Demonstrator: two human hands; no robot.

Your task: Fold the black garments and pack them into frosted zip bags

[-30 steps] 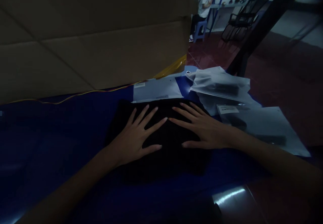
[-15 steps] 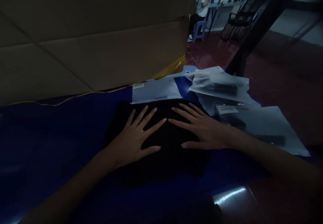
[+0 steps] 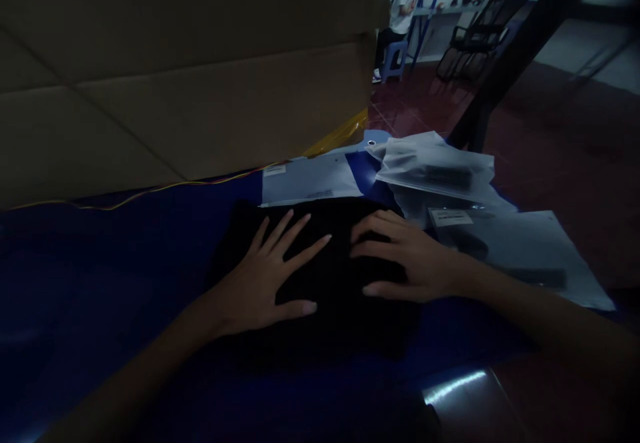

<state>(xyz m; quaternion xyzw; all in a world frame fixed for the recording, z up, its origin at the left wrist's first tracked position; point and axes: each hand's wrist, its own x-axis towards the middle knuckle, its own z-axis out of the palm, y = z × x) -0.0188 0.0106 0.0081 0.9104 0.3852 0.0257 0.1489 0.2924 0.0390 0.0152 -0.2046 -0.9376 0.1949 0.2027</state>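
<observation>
Cloth (image 3: 335,323) on bench (image 3: 100,283), just near of bag (image 3: 310,180). Probably light, limp; best held at side edges. Left hand (image 3: 260,276) spread flat atop, gripping nothing; right hand (image 3: 415,263) half-curled, thumb apart, no grip seen.

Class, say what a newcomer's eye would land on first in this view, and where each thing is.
First, the two bare hands at the centre: the left hand spread wide, the right hand with bent fingers, both over a dark item on a blue surface. Next, the big cardboard panel filling the upper left, and the pale packets beyond the right forearm.
</observation>
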